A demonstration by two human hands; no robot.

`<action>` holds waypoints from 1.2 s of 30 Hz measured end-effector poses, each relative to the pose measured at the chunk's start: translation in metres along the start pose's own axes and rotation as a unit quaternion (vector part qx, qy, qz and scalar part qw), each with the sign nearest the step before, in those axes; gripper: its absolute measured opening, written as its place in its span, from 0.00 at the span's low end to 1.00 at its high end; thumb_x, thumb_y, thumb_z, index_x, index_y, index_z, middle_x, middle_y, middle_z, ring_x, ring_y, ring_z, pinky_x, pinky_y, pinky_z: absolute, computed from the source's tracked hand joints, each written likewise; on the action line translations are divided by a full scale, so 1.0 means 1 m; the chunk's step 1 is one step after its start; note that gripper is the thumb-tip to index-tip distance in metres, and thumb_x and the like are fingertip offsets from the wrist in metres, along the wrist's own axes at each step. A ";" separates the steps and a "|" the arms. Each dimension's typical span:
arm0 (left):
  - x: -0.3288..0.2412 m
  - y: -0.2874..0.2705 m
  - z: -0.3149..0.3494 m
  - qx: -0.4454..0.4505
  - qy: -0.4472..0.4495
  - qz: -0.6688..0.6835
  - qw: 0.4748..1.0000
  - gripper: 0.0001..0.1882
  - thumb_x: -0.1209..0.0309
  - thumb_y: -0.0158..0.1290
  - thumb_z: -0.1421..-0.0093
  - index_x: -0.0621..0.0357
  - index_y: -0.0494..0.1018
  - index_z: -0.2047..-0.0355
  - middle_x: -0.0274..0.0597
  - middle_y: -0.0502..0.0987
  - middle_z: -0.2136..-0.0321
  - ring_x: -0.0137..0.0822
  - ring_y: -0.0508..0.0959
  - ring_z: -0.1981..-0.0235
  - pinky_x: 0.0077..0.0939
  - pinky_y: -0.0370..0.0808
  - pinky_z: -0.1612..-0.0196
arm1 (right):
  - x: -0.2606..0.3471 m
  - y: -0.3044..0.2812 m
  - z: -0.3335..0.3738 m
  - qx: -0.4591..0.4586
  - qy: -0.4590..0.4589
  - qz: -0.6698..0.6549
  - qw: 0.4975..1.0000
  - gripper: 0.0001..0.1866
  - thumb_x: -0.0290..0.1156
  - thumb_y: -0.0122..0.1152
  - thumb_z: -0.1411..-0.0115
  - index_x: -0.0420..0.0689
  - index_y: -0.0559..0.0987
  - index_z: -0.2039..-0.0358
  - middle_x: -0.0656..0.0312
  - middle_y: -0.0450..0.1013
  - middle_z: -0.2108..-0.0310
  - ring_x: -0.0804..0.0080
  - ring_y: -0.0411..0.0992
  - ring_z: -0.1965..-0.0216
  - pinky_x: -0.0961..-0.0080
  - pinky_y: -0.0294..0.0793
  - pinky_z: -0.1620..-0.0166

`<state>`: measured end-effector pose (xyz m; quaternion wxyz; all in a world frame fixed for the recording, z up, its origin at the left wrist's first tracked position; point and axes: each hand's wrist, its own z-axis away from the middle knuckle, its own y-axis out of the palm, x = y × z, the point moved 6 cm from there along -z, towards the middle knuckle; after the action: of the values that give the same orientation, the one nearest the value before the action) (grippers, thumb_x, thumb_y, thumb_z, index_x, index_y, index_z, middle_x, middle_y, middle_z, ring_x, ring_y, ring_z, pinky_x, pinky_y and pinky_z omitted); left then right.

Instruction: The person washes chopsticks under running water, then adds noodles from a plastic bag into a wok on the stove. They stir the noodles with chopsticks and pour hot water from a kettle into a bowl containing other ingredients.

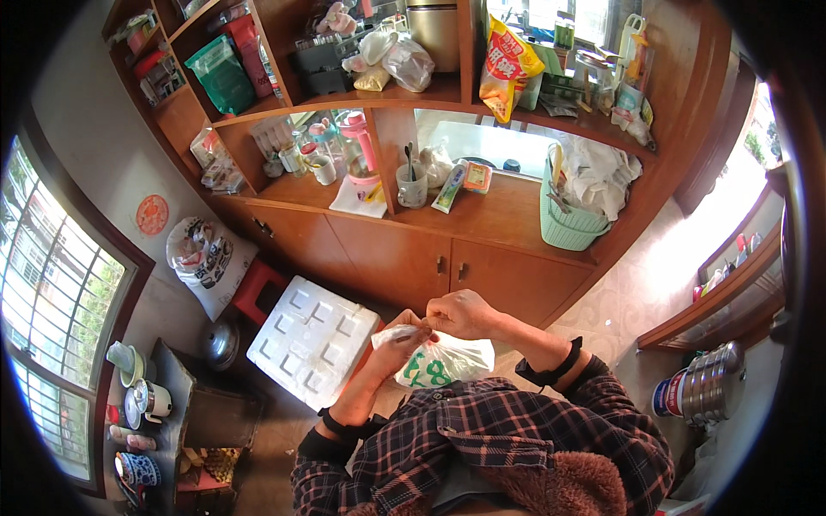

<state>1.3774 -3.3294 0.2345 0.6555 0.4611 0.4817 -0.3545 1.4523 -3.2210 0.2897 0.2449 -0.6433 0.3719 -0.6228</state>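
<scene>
My left hand [397,344] and right hand [465,315] meet fingertip to fingertip, both closed on the top of a white plastic bag [449,359] with green print; exactly how the plastic runs between my fingers is too small to tell. The bag's body spreads just below my grip — its lower edge reaching my plaid jacket [490,430]; a black band [551,365] circles my right wrist.

Left of my grip, near the bag, lies a white foam box [314,335] with square recesses on its upper face; past it stand a red stool [256,288] and a round, dark metal pot [222,344]; a stuffed white sack [205,258] sits beyond the box.

Ahead of my grip run the wooden cabinet doors [387,256]; on the counter above them, a tube [449,187] leans beside a mug [411,187], with a pink-lidded jug [357,146] farther left and a mint basket [572,225] to the right — a yellow and red packet [508,69] stands on the shelf higher up.
</scene>
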 end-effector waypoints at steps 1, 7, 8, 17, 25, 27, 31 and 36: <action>0.004 -0.002 0.001 -0.003 -0.040 0.004 0.999 0.10 0.69 0.57 0.42 0.56 0.67 0.72 0.40 0.78 0.72 0.27 0.75 0.67 0.22 0.70 0.60 | -0.002 0.000 0.004 -0.006 0.024 -0.023 0.999 0.13 0.39 0.51 0.43 0.44 0.75 0.75 0.53 0.74 0.76 0.52 0.73 0.71 0.61 0.70 0.70; 0.023 -0.003 -0.001 -0.032 -0.055 0.141 0.988 0.11 0.75 0.61 0.48 0.54 0.66 0.75 0.39 0.74 0.72 0.28 0.73 0.68 0.22 0.69 0.62 | 0.003 0.012 0.033 -0.055 0.079 -0.118 0.988 0.10 0.33 0.55 0.47 0.40 0.73 0.78 0.50 0.72 0.80 0.51 0.72 0.76 0.61 0.69 0.73; 0.025 -0.002 -0.001 -0.042 -0.048 0.118 0.991 0.12 0.76 0.61 0.49 0.54 0.66 0.76 0.39 0.73 0.72 0.28 0.73 0.69 0.22 0.68 0.62 | 0.005 0.014 0.037 -0.032 0.054 -0.129 0.990 0.09 0.32 0.56 0.47 0.40 0.73 0.78 0.49 0.71 0.81 0.51 0.72 0.77 0.60 0.69 0.74; -0.052 0.048 0.025 -0.008 0.427 -0.571 0.701 0.10 0.76 0.56 0.60 0.55 0.67 0.75 0.38 0.70 0.73 0.42 0.72 0.70 0.33 0.70 0.66 | 0.006 -0.010 0.026 -0.118 -0.083 -0.188 0.971 0.11 0.22 0.56 0.43 0.41 0.77 0.59 0.55 0.76 0.63 0.62 0.75 0.61 0.71 0.74 0.59; -0.069 0.036 0.035 -0.126 0.453 -0.527 0.708 0.12 0.78 0.57 0.60 0.57 0.68 0.74 0.41 0.72 0.71 0.43 0.73 0.74 0.31 0.72 0.72 | -0.003 -0.011 0.020 -0.031 -0.005 -0.248 0.968 0.10 0.24 0.59 0.44 0.40 0.78 0.60 0.60 0.77 0.67 0.78 0.73 0.66 0.79 0.73 0.61; -0.067 0.031 0.032 -0.129 0.423 -0.497 0.746 0.12 0.78 0.60 0.62 0.58 0.68 0.77 0.42 0.73 0.75 0.44 0.74 0.75 0.29 0.72 0.72 | 0.001 -0.014 0.020 -0.026 -0.045 -0.227 0.972 0.08 0.24 0.59 0.46 0.40 0.77 0.64 0.59 0.76 0.70 0.72 0.74 0.69 0.77 0.73 0.64; -0.059 0.031 0.023 -0.069 0.305 -0.366 0.877 0.11 0.82 0.61 0.57 0.58 0.69 0.77 0.35 0.72 0.78 0.28 0.73 0.76 0.21 0.68 0.74 | 0.008 -0.020 0.024 -0.032 -0.144 -0.116 0.982 0.06 0.22 0.57 0.50 0.41 0.73 0.69 0.57 0.71 0.74 0.62 0.71 0.73 0.71 0.71 0.68; -0.071 0.048 0.022 -0.045 0.304 -0.293 0.905 0.06 0.81 0.59 0.50 0.61 0.72 0.76 0.35 0.74 0.77 0.22 0.72 0.74 0.16 0.69 0.70 | -0.014 -0.027 0.033 -0.059 -0.188 -0.127 0.972 0.05 0.22 0.54 0.52 0.41 0.70 0.72 0.57 0.67 0.76 0.60 0.68 0.74 0.68 0.68 0.70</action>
<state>1.4077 -3.3334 0.3173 0.3636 0.3548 0.7864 -0.3515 1.4903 -3.1991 0.2985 0.1913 -0.8042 0.2702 -0.4936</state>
